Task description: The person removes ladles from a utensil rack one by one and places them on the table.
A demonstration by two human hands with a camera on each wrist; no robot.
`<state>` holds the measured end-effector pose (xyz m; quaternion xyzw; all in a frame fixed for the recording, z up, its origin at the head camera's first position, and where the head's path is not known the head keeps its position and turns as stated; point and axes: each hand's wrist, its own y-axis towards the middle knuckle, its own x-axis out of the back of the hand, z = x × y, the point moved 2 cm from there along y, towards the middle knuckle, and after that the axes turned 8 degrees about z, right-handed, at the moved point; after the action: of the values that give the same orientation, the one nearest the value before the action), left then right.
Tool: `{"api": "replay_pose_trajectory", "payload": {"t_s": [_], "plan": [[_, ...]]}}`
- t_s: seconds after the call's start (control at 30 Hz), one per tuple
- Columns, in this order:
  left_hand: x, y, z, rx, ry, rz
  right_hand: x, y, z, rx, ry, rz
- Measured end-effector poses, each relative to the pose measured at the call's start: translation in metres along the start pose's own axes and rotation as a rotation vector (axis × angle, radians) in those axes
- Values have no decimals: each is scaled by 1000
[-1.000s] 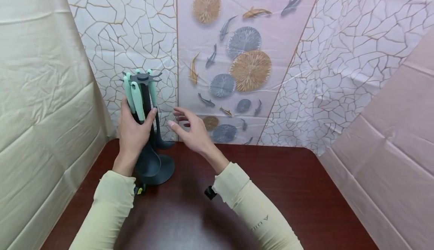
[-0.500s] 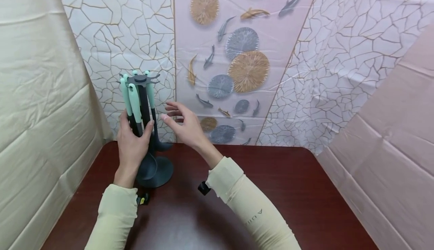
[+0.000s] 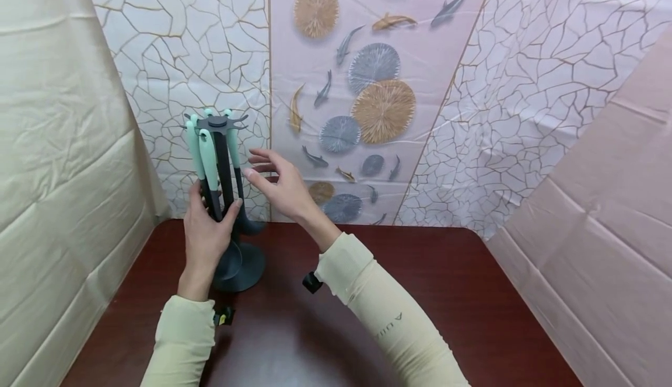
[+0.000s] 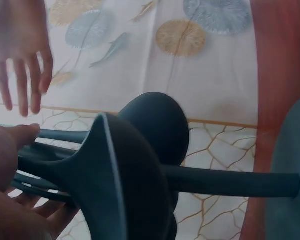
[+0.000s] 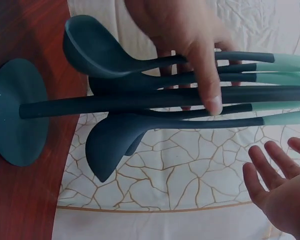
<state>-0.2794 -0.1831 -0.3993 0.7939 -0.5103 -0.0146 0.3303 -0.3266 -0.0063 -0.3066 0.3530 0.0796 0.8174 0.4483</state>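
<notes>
A dark utensil stand (image 3: 251, 264) with a round base holds several kitchen utensils with mint handles (image 3: 208, 156), hung from its hooked top (image 3: 217, 122). My left hand (image 3: 207, 232) wraps loosely round the utensil shafts below the handles, thumb at the right, fingers at the far left side. In the left wrist view a ladle (image 4: 120, 185) hangs just below that hand. The right wrist view shows another ladle bowl (image 5: 97, 47) near the pole (image 5: 115, 103). My right hand (image 3: 286, 185), fingers relaxed and apart, hovers right of the handles, holding nothing.
The stand is on a dark red-brown table (image 3: 420, 293), near its back left. A patterned cloth (image 3: 336, 101) hangs close behind, and a cream cloth (image 3: 68, 171) walls off the left side. Small black devices (image 3: 312, 282) sit at both wrists.
My left hand has slid down the shafts from the mint handles. The front ladle's bowl has shifted left, toward the pole. My right hand has come left and slightly up, closer to the stand.
</notes>
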Motion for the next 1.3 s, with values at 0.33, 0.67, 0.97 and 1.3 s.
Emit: {"api": "replay_pose_trajectory", "payload": {"t_s": [0.33,0.67,0.97,1.3], "plan": [[-2,0,3,-11,-13,-46,-8,10,12,54,-126,13],[-3,-1,4,-53,-23,-30,-7,13,18,77,-135,-25],[2,1,3,-98,-58,-3,-6,18,24,101,-65,-42],[18,5,10,-67,-153,248,-7,21,28,72,-41,-65]]}}
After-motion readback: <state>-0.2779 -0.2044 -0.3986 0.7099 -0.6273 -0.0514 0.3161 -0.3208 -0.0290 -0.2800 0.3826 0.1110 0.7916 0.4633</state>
